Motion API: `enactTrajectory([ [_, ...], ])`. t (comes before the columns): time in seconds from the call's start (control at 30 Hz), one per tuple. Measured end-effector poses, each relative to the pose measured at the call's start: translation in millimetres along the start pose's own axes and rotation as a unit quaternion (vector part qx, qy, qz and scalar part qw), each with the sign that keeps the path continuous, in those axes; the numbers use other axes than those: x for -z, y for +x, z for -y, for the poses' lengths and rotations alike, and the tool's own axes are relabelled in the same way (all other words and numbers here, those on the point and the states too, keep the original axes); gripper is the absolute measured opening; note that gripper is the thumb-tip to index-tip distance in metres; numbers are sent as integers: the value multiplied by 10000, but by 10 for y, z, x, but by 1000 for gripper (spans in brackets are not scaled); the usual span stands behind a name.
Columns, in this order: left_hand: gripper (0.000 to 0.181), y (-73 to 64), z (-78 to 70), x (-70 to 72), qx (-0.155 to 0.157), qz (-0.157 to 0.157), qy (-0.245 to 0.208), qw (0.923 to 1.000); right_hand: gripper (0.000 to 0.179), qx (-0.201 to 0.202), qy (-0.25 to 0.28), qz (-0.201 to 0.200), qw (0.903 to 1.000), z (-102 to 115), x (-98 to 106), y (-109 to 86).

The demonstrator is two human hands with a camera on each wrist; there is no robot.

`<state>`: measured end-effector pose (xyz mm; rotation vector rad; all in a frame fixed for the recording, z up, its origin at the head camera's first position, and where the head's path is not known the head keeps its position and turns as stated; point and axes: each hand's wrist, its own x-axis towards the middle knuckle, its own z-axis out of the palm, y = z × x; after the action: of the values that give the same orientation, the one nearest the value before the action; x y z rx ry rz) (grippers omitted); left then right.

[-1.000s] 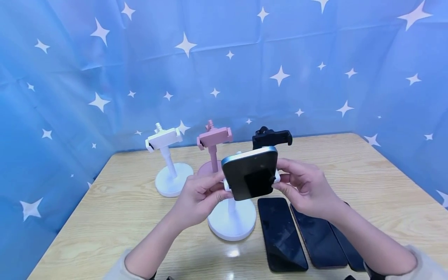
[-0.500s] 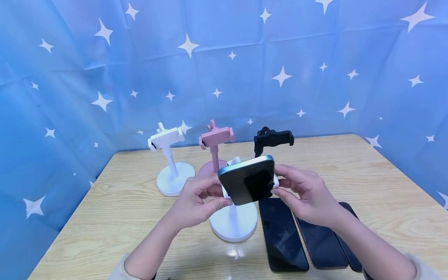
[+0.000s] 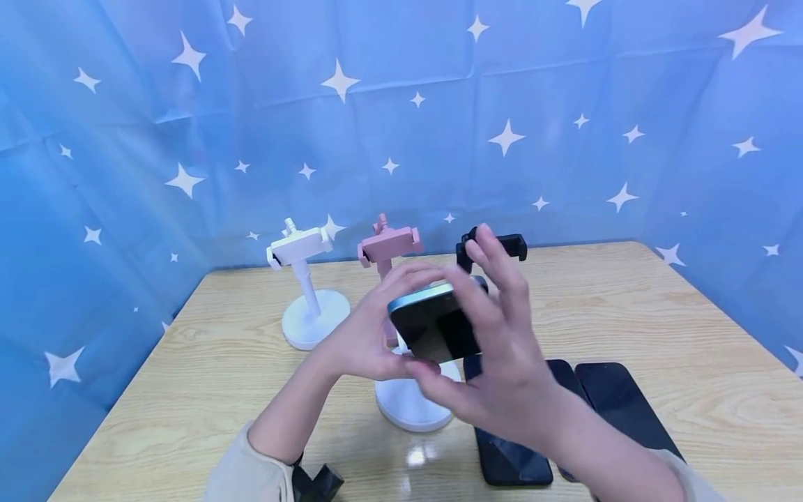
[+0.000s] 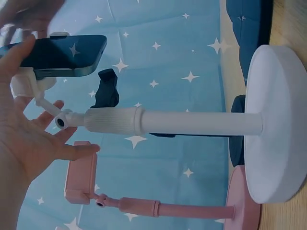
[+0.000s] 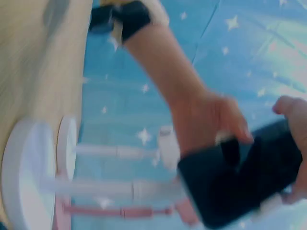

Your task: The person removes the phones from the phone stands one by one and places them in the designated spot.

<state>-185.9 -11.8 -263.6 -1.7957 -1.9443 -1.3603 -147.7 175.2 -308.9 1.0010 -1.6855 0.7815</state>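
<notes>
A smartphone (image 3: 429, 328) with a dark screen and light blue edge sits in the clamp of a white phone stand (image 3: 414, 408), face towards me and tilted. My left hand (image 3: 364, 341) grips it at its left side, thumb in front and fingers behind; in the left wrist view some fingers spread near the stand's joint (image 4: 61, 120). My right hand (image 3: 502, 348), blurred, is raised in front of the phone's right side with its fingers spread. In the right wrist view its fingertips are close to the phone's far end; contact is unclear.
Behind stand another white phone stand (image 3: 307, 317), a pink one (image 3: 390, 244) and a black one (image 3: 514, 245), partly hidden. Several dark phones, one (image 3: 617, 397) at the right, lie on the wooden table (image 3: 702, 335). A blue starred cloth (image 3: 401, 125) hangs behind.
The right hand has let go of the clamp's right end and moved left in front of the phone, fingers spreading. The left hand has shifted further around the phone, which has dropped slightly.
</notes>
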Motion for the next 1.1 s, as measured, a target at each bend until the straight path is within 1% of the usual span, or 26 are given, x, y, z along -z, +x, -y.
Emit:
enactTrajectory([
  [0.07, 80, 14, 29, -13, -55, 32, 119, 9999, 88, 12, -457, -3, 9990, 282, -50, 264],
  [0.13, 74, 14, 50, -26, -21, 29, 439, 9990, 72, -35, -879, -54, 9961, 495, -74, 470],
  [0.17, 70, 14, 59, -32, -3, 34, 619, 9981, 66, -79, -1037, -75, 9945, 566, -85, 539],
  [0.23, 62, 9, 75, -35, 23, 7, 936, 9956, 56, -83, -1395, -246, 9899, 637, -118, 625],
  [0.33, 52, 2, 91, -29, -19, -31, 1132, 9936, 46, 6, -1879, -567, 9805, 655, -176, 684],
  [0.4, 48, 3, 98, -24, -52, -15, 1093, 9940, 41, 36, -2133, -686, 9746, 645, -206, 702],
  [0.47, 45, 7, 103, -20, -47, 43, 1010, 9949, 36, 27, -2307, -707, 9704, 639, -218, 715],
  [0.57, 42, 11, 106, -19, 137, 153, 828, 9964, 31, -64, -2375, -644, 9692, 632, -210, 719],
  [0.67, 42, 14, 98, -17, 334, 219, 768, 9962, 31, -125, -2387, -639, 9689, 624, -205, 718],
  [0.73, 44, 15, 100, -11, 331, 257, 685, 9968, 32, -124, -2378, -708, 9687, 619, -211, 721],
  [0.83, 48, 18, 102, 0, 258, 313, 442, 9982, 31, -101, -2331, -810, 9690, 618, -218, 729],
  [0.9, 51, 19, 114, 8, 172, 379, 151, 9990, 31, -108, -2258, -824, 9706, 616, -219, 733],
  [1.0, 53, 22, 122, 21, 133, 509, -266, 9983, 34, -190, -2098, -726, 9749, 621, -204, 735],
  [1.1, 57, 28, 130, 34, 163, 649, -554, 9962, 33, -270, -1940, -617, 9787, 628, -184, 742],
])
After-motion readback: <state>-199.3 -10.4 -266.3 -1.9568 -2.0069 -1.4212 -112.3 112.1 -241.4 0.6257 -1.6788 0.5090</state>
